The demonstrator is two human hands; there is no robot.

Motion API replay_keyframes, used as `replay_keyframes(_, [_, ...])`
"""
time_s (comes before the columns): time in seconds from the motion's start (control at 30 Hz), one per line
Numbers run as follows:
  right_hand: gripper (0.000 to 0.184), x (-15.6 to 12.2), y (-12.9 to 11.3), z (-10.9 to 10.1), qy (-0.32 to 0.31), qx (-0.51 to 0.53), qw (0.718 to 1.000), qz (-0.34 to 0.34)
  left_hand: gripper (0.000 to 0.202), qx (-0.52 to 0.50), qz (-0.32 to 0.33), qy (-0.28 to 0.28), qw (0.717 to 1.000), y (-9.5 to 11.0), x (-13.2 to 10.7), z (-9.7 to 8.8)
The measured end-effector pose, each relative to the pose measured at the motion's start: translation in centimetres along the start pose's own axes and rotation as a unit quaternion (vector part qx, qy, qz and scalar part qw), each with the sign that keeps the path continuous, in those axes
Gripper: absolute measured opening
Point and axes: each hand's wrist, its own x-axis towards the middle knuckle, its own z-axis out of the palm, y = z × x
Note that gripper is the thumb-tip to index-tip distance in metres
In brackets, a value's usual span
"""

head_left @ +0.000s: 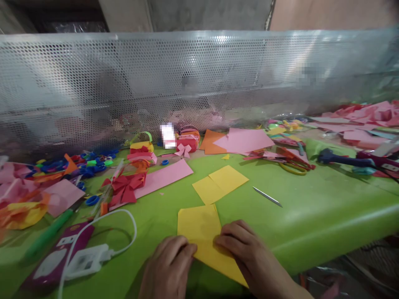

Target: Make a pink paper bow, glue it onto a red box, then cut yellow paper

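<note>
A folded sheet of yellow paper lies on the green tabletop in front of me, its layers showing at the top edge. My left hand is closed on its lower left edge, thumb and fingers together. On the right side, my right hand grips the same paper with bent fingers, and the wrist covers part of the lower edge. Just beyond are smaller pieces of yellow paper, partly overlapping. To their right rests a thin pointed metal rod, apart from both hands.
A purple power strip with a white charger and cable stands at left. Scissors, a dark-blue-handled tool, red paper bows and pink sheets lie around. A perforated metal panel borders the back.
</note>
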Motion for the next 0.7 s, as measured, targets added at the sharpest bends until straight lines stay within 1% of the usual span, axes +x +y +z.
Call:
replay_keyframes(0.07, [0.03,0.0,0.2,0.0,0.005,0.01,1.0,-0.007,0.019,0.003,0.001,0.006,1.0,-0.1,0.0,0.0])
replay_keyframes(0.17, [0.021,-0.2,0.7,0.3,0.02,0.034,0.999,-0.024,0.018,0.014,0.0,0.022,1.0,-0.2,0.1,0.3])
replay_keyframes(0.23, [0.018,-0.3,1.0,0.6,0.034,0.043,0.998,-0.028,0.019,0.012,-0.013,0.033,0.999,-0.2,0.2,0.4])
replay_keyframes(0.33, [0.018,-0.4,1.1,1.0,0.059,0.036,0.997,-0.026,0.02,-0.007,-0.043,0.03,0.999,-0.1,0.5,0.5])
replay_keyframes(0.43, [0.014,-0.3,1.0,1.3,0.087,0.03,0.996,0.008,0.017,-0.029,-0.068,0.041,0.996,-0.1,0.6,0.5])
replay_keyframes(0.5, [0.011,-0.2,0.9,1.2,0.093,0.035,0.994,0.034,0.017,-0.049,-0.096,0.045,0.993,-0.2,0.5,0.6])
replay_keyframes(0.57, [0.01,-0.2,0.8,1.1,0.08,0.044,0.994,0.056,0.017,-0.075,-0.122,0.034,0.989,-0.3,0.5,0.6])
replay_keyframes(0.7, [0.02,-0.2,0.6,0.8,0.061,0.038,0.992,0.101,0.012,-0.111,-0.139,0.016,0.984,-0.4,0.6,0.4])
